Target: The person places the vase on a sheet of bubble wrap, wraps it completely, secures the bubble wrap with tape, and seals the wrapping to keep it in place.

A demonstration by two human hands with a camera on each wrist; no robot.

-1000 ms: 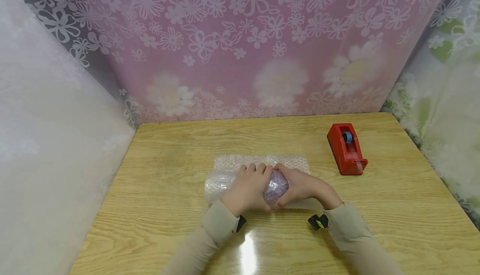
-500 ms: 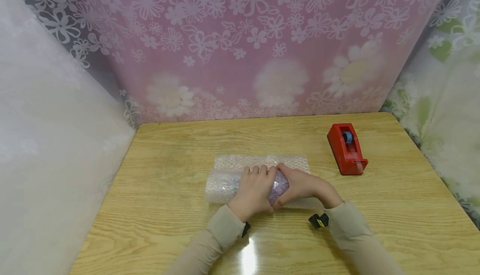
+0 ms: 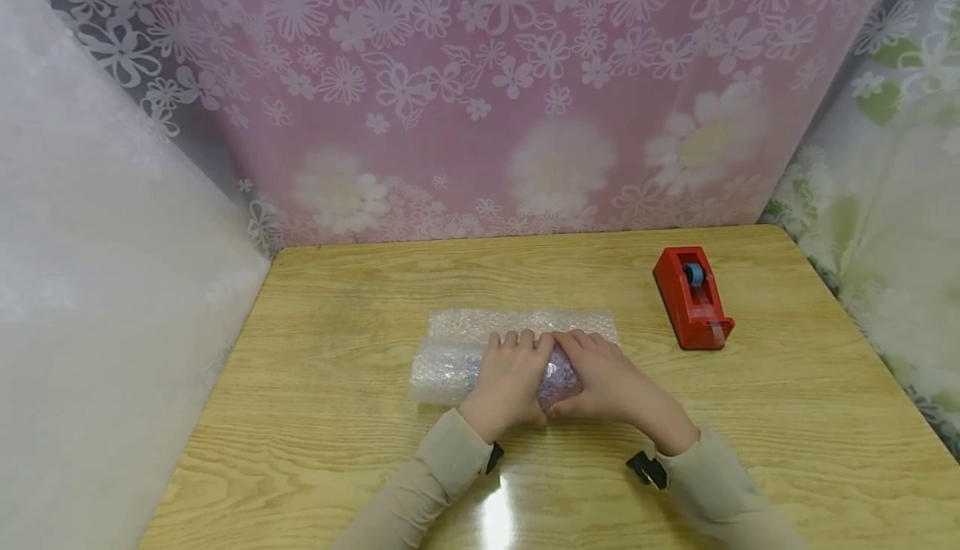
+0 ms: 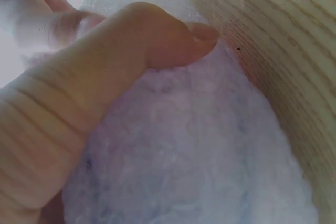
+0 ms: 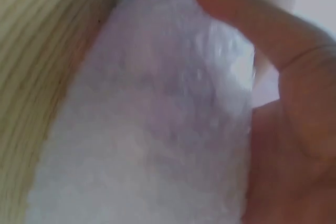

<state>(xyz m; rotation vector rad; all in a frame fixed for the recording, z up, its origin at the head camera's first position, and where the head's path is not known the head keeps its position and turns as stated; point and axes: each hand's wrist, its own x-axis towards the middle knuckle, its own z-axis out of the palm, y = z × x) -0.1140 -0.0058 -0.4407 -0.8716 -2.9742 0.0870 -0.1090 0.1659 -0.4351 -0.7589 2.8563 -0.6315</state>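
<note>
the left hand [image 3: 508, 379] and right hand [image 3: 611, 379], fingers curled over it, grip a bubble-wrap roll [image 3: 441, 373] on the desk [image 3: 300, 450], purple showing between them. rolling seems the step in hand, a flat strip [image 3: 525, 321] lying beyond; the next move calls for even, snug pressure.

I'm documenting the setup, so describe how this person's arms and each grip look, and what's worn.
The left sleeve and right sleeve are long, plain and pale beige, with cuffs. By the wrists show a small black left device and right device. The left grip and right grip are bare, no glove or ring showing. No cable is visible.
</note>
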